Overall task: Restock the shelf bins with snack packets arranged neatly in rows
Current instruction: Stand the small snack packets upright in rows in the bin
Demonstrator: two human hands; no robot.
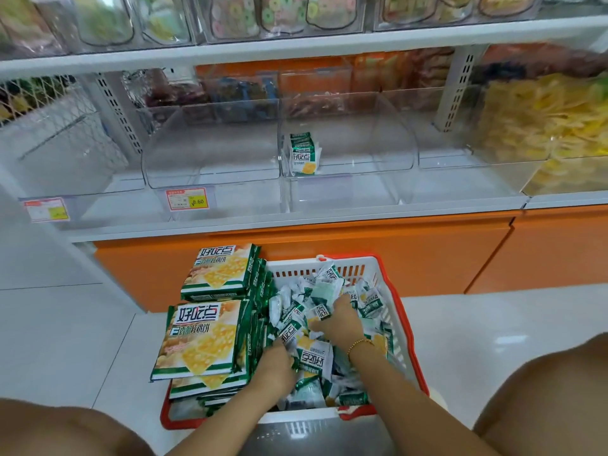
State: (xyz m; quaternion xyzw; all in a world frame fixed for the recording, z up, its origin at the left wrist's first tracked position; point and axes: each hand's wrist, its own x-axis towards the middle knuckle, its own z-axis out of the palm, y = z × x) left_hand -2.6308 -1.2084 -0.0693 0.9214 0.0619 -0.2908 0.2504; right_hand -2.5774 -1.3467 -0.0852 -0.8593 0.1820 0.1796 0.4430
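A red and white basket (pixel 399 311) sits on the floor, full of small green and white snack packets (pixel 316 357). Both my hands are down in the pile. My left hand (pixel 276 365) has its fingers curled into the packets at the near left. My right hand (pixel 339 319) is further in, fingers curled around a small packet. Large green biscuit bags (pixel 204 340) are stacked along the basket's left side. On the shelf above, a clear bin (pixel 348 139) holds a short row of small packets (pixel 303 154) at its left side.
An empty clear bin (pixel 210 146) stands left of it above a price tag (pixel 187 199). A bin of yellow snacks (pixel 546 120) is at the right. An orange cabinet base (pixel 329 255) runs under the shelf. My knees frame the basket on the white tiled floor.
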